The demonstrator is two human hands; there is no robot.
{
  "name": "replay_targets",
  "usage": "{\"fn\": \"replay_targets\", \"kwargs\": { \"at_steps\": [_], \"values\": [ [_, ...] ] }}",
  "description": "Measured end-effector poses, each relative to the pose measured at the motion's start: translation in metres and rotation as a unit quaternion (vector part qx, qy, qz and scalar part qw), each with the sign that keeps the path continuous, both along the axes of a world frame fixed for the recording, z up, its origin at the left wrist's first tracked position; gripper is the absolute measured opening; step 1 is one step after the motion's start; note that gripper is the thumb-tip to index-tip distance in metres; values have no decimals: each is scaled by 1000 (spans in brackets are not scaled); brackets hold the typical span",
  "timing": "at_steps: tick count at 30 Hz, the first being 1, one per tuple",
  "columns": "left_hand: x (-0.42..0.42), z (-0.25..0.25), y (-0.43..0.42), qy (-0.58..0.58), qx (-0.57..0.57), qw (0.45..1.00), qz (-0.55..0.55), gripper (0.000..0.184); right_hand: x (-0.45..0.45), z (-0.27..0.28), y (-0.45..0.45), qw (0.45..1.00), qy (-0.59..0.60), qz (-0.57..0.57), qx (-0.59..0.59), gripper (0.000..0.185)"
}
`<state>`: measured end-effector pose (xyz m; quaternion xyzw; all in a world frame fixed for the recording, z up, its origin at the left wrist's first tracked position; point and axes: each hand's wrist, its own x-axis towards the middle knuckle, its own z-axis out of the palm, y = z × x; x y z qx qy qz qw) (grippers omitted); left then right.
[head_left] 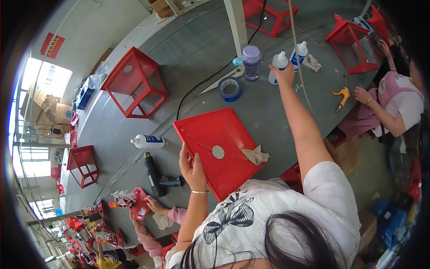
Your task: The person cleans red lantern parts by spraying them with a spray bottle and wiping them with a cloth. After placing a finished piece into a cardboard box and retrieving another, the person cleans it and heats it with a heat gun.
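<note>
Left hand (193,172): at the left edge of a red square shallow panel (233,172), touching it, a thin bracelet at the wrist. Index finger and thumb stand apart; cannot tell whether the hand clamps the rim, its underside being hidden.

Right hand (285,75): arm extended across the grey table (197,96), fingers closed round a white squeeze bottle (280,61) with a capped nozzle. Cannot tell if its base rests on the tabletop.

Panel position: on the table's near side, in front of the person's body. Its face bears a pale round disc (218,152) and a thin cord leading toward the upper left corner; a crumpled rag (256,155) lies over the right edge.

Beside the held bottle: a second bottle with blue label (299,52), a crumpled cloth (312,63) just right of it, and a purple-lidded drinking bottle (251,63) to the left. Blue tape roll (230,89) between drinking bottle and panel.

Left of panel: a white bottle on its side (148,141), a heat gun (159,177) below it, a red lantern frame (150,85) farther off
</note>
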<state>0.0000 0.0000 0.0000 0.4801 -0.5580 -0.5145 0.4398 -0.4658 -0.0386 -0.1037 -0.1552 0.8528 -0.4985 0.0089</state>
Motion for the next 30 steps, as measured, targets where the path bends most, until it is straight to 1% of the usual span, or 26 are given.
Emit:
{"fn": "replay_targets", "kwargs": {
  "at_steps": [2, 3, 5, 6, 7, 8, 9, 10, 11, 14, 15, 16, 17, 18, 19, 21, 24, 26, 27, 28, 29, 30],
  "values": [
    [-4, 2, 3, -1, 2, 1000, 11, 51, -2, 11, 1, 997, -72, -6, -12, 79],
    [-21, -12, -26, 25, -27, 999, 12, 51, -15, 30, -29, 998, -12, 33, -57, 78],
    [-25, -9, -26, 25, -27, 999, 18, 52, 10, 41, -12, 988, 58, 112, -86, 75],
    [-26, -8, -32, -19, -74, 997, 23, 51, 18, 37, -12, 975, 61, 145, -160, 75],
    [-26, -5, -35, -69, -114, 991, 27, 51, 33, 48, -2, 959, -8, 198, -204, 75],
    [-25, -1, -36, -119, -153, 981, 29, 51, 48, 62, 11, 934, -77, 248, -245, 75],
    [-25, 8, -34, -219, -220, 950, 45, 50, 65, 79, 27, 902, -148, 291, -283, 75],
    [-25, 24, -31, -314, -285, 904, 55, 49, 84, 97, 41, 871, -175, 345, -304, 76],
    [-28, 39, -29, -402, -349, 844, 64, 49, 104, 117, 53, 836, -198, 395, -326, 76],
    [-41, 81, -15, -273, -371, 883, -93, 51, 153, 170, 83, 732, -253, 509, -376, 77],
    [-50, 88, -6, -202, -356, 901, -144, 53, 169, 183, 91, 692, -272, 543, -390, 77],
    [-55, 85, 3, -91, -275, 930, -226, 63, 184, 194, 101, 678, -292, 546, -395, 78],
    [-58, 86, 14, -44, -187, 935, -297, 78, 196, 201, 106, 663, -310, 551, -401, 79],
    [-61, 80, 25, 9, -119, 930, -346, 89, 208, 197, 104, 619, -294, 568, -457, 75],
    [-57, 75, 30, 18, -80, 914, -398, 92, 216, 202, 106, 590, -291, 578, -482, 73],
    [-57, 68, 49, 100, 40, 900, -423, 93, 221, 204, 110, 555, -263, 608, -503, 85],
    [-45, 58, 59, 120, 101, 891, -425, 95, 231, 213, 119, 535, -311, 586, -523, 103],
    [-40, 49, 63, 133, 150, 886, -418, 95, 233, 221, 117, 529, -254, 575, -571, 116],
    [-42, 49, 65, 158, 182, 865, -439, 95, 232, 223, 115, 525, -225, 569, -592, 123],
    [-44, 49, 66, 183, 215, 843, -459, 95, 226, 221, 113, 498, -207, 606, -585, 129],
    [-46, 49, 69, 208, 246, 818, -476, 94, 222, 221, 115, 505, -195, 613, -575, 128],
    [-53, 60, 75, 180, 236, 839, -456, 101, 219, 222, 116, 512, -184, 621, -564, 128]
  ]
}}
